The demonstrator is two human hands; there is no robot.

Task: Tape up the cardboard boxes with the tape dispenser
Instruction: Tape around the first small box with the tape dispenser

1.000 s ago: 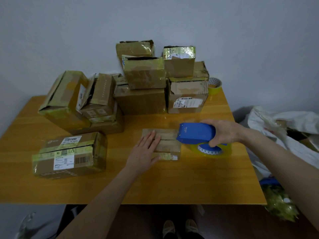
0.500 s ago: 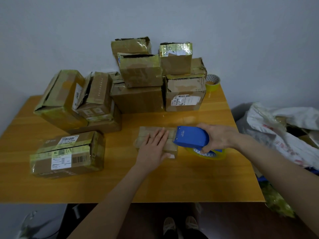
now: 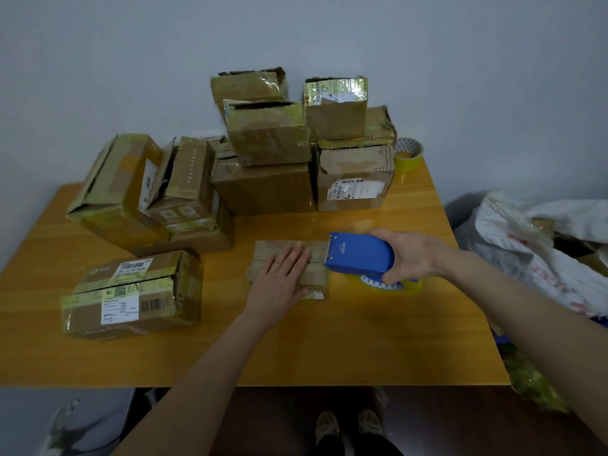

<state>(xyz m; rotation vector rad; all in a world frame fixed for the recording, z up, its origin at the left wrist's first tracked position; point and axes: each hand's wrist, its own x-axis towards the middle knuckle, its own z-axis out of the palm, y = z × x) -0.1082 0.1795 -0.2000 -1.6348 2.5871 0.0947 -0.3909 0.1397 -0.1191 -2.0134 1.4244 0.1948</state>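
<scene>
A small flat cardboard box (image 3: pixel 316 255) lies in the middle of the wooden table (image 3: pixel 329 340). My left hand (image 3: pixel 283 278) presses flat on its top, fingers straight. My right hand (image 3: pixel 411 255) grips the blue tape dispenser (image 3: pixel 360 255) with its yellow tape roll, and the dispenser's front edge sits at the box's right end.
Several taped cardboard boxes are stacked at the back (image 3: pixel 266 189) and left (image 3: pixel 115 189). One labelled box (image 3: pixel 131 294) lies front left. A spare yellow tape roll (image 3: pixel 408 153) stands back right. White bags (image 3: pixel 539 245) lie off the table's right edge.
My left hand slid further onto the small box and now covers its left part. The dispenser came left and down to meet the box's right end.
</scene>
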